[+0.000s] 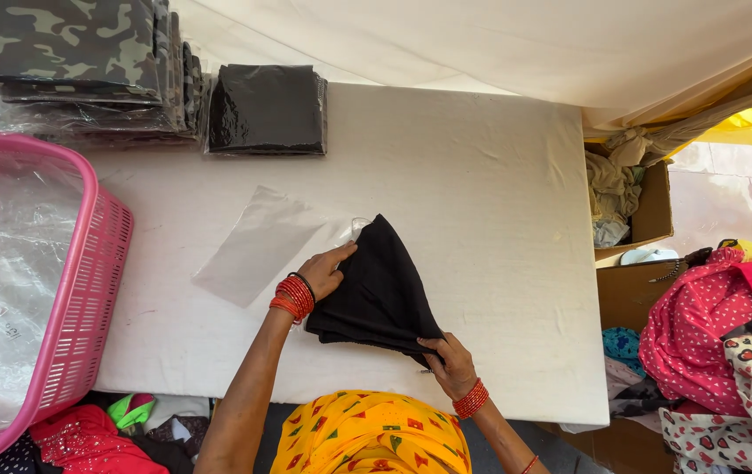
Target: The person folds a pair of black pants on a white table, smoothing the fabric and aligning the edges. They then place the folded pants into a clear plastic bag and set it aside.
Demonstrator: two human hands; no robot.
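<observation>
A folded black garment (382,290) lies on the white padded table (481,193), near its front edge. My left hand (323,272), with red bangles at the wrist, presses on the garment's left side. At the garment's lower right corner my right hand (450,362) pinches the cloth. A clear plastic bag (257,244) lies flat on the table just left of the garment, its mouth end near the garment's top.
A pink plastic basket (86,290) lined with clear plastic stands at the left. Packed black garments (266,110) and camouflage packs (60,53) are stacked at the back left. Cardboard boxes (648,219) and loose colourful clothes (718,342) sit right of the table.
</observation>
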